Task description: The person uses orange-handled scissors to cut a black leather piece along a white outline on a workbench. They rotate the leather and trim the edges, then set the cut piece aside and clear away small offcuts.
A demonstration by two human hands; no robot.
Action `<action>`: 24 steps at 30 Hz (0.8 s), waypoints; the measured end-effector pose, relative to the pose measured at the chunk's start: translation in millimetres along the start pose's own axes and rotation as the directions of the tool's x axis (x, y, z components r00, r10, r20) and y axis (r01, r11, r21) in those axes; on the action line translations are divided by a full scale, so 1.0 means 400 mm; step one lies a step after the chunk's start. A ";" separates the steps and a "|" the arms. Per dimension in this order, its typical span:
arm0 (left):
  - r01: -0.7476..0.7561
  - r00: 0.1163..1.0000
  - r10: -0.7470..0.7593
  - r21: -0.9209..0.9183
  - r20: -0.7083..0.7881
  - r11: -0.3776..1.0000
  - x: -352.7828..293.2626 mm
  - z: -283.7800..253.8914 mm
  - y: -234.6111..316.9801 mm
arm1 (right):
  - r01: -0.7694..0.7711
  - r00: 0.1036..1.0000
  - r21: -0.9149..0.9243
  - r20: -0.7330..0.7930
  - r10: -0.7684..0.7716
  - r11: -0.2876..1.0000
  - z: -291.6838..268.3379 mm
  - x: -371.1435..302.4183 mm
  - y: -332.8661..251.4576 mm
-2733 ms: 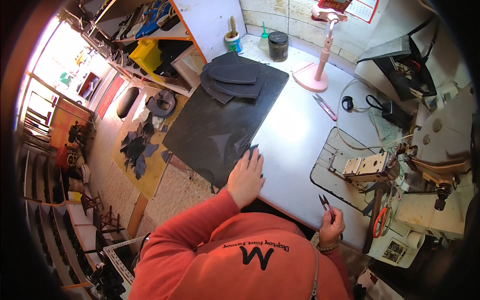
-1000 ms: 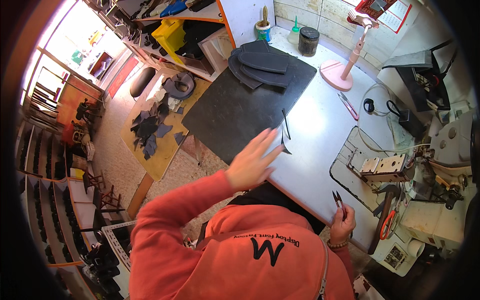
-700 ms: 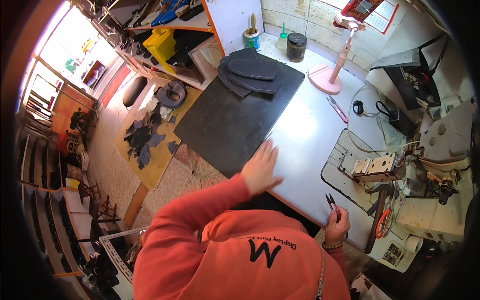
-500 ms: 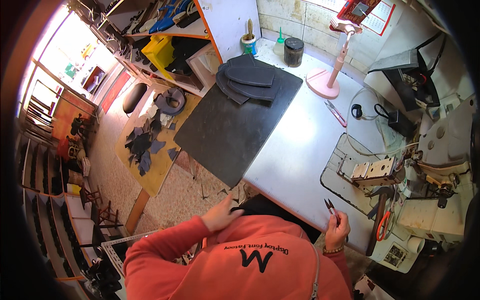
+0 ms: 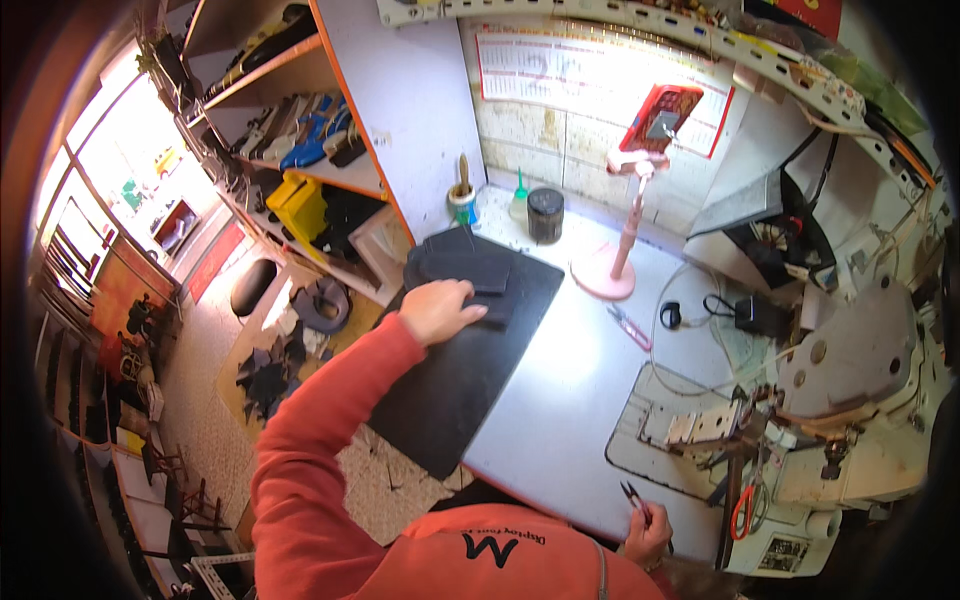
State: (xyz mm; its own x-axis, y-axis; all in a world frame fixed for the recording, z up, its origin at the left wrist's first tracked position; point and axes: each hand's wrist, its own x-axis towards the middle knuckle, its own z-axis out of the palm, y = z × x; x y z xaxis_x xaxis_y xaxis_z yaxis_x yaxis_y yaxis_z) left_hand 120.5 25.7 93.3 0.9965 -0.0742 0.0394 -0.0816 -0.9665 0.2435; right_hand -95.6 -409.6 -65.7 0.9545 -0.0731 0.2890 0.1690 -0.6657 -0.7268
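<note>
1. Pale grey rectangular worktop (image 5: 590, 400): one. It carries every item listed below.
2. Off-white industrial sewing machine (image 5: 850, 400): one, at the worktop's right end; nothing lies under its needle, so stitching is judged not yet begun.
3. Large dark grey flat sheet of material (image 5: 470, 390): one, spread over the left part of the worktop, its near corner hanging past the edge.
4. Stack of smaller dark cut pieces (image 5: 465, 265): one stack on the far end of the sheet; at least three layers show, the exact count cannot be told. The stack looks undisturbed, so the picking of a piece is judged to be at its start, with all pieces left to work.
5. Left hand (image 5: 440, 310): one, reaching forward, fingers extended and resting flat on the near edge of the stack; the grip closes on nothing yet.
6. Pink stand with round base (image 5: 610, 275): one, bearing one red-cased phone (image 5: 660, 115).
7. Right hand (image 5: 648, 535): one, at the near worktop edge, grip pinching small dark thread snips (image 5: 632, 495), points upward.
8. Dark round jar (image 5: 545, 213): one, by the wall.
9. Pink-handled tool (image 5: 630, 327): one, lying near the stand.
</note>
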 end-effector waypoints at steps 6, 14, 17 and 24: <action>0.330 0.916 -0.382 0.310 0.124 0.892 0.410 0.014 -0.146 | -0.080 0.996 -0.079 -0.036 0.077 0.994 0.030 -0.016 0.021; 0.371 0.859 -0.442 0.281 0.258 0.885 0.604 0.113 -0.243 | -0.097 0.991 -0.163 -0.102 0.081 0.982 0.062 -0.018 0.027; 0.356 0.874 -0.422 0.276 0.241 0.893 0.652 0.146 -0.264 | -0.109 0.994 -0.150 -0.032 0.106 0.983 0.053 -0.008 0.024; 0.289 0.944 -0.320 0.260 0.084 0.921 0.702 0.210 -0.280 | -0.137 0.990 -0.187 -0.067 0.127 0.973 0.057 0.004 0.003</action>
State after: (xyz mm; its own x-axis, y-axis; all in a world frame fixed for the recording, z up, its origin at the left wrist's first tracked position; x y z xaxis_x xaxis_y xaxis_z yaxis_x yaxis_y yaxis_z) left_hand 411.0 92.5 -4.2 0.9681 0.2188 -0.1220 0.2184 -0.9757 -0.0168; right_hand -88.4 -393.4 -80.4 0.9497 -0.2062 0.2356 -0.0123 -0.7764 -0.6301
